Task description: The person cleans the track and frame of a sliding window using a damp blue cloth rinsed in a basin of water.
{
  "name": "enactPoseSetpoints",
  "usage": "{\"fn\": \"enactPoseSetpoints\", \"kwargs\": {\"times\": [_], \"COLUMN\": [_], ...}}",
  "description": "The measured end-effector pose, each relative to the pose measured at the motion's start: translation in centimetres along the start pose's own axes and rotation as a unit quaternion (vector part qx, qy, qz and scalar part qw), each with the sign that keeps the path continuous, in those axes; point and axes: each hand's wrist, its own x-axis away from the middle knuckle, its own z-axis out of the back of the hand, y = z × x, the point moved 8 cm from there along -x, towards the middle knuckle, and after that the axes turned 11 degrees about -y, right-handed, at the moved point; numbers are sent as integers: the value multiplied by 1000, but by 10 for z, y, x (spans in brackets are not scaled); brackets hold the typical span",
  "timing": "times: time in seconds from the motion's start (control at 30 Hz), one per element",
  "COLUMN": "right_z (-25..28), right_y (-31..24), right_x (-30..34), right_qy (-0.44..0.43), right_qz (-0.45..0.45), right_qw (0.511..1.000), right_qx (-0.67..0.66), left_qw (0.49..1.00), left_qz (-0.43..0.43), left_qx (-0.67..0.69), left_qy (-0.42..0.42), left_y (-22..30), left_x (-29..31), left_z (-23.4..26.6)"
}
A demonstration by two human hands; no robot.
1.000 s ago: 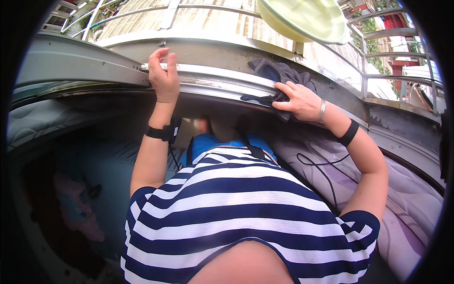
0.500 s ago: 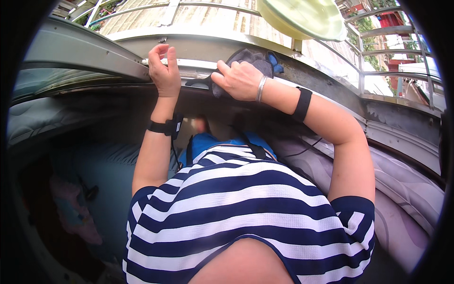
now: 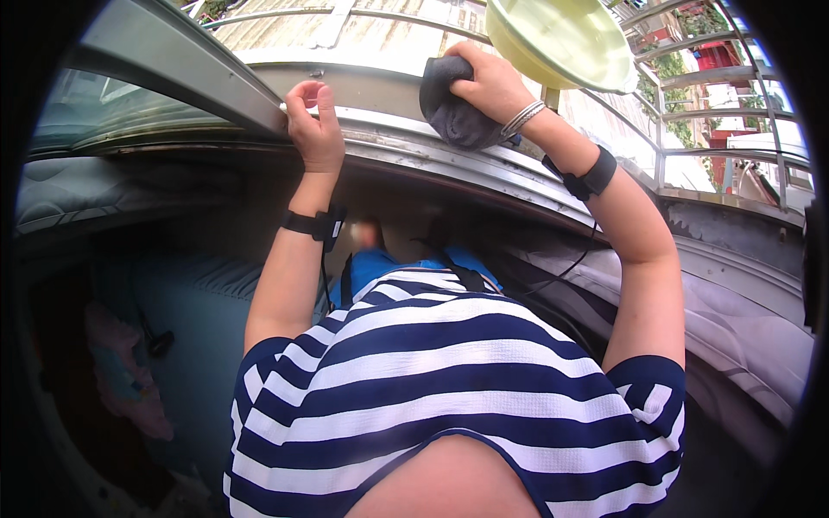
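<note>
My right hand point(image 3: 494, 85) is closed on a dark grey cloth point(image 3: 462, 108), bunched up above the outer part of the window sill. Below the cloth runs the metal window track point(image 3: 389, 142). My left hand point(image 3: 314, 125) is raised beside the end of the grey window sash point(image 3: 186, 65), palm turned toward me. Its fingers are loosely curled, with the thumb apart from them and nothing visible between. Whether its outer fingers touch the sash I cannot tell.
A pale yellow-green basin point(image 3: 561, 39) stands outside, just beyond my right hand. Metal railings point(image 3: 699, 78) enclose the outer ledge. A patterned lilac curtain point(image 3: 734, 337) hangs at the right, and a light blue padded surface point(image 3: 199, 345) lies at the lower left.
My right hand has carried the cloth outward and to the right, off the track toward the basin. My left hand and the sash end appear slightly farther right.
</note>
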Motion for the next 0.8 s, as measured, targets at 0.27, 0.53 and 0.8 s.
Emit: {"fn": "enactPoseSetpoints", "kwargs": {"times": [0.27,0.53,0.8], "right_z": [-117,-132,-91], "right_y": [-82,-83,-2], "right_x": [-47,-51,39], "right_qy": [-107,-134,-136], "right_qz": [97,87,122], "right_qw": [970,963,943], "right_qx": [198,219,278], "left_qw": [999,999,999], "left_qz": [18,-3,-2], "left_qx": [29,31,40], "left_qy": [-2,11,18], "left_y": [-6,-6,-8], "left_x": [2,1,2], "left_z": [4,6,9]}}
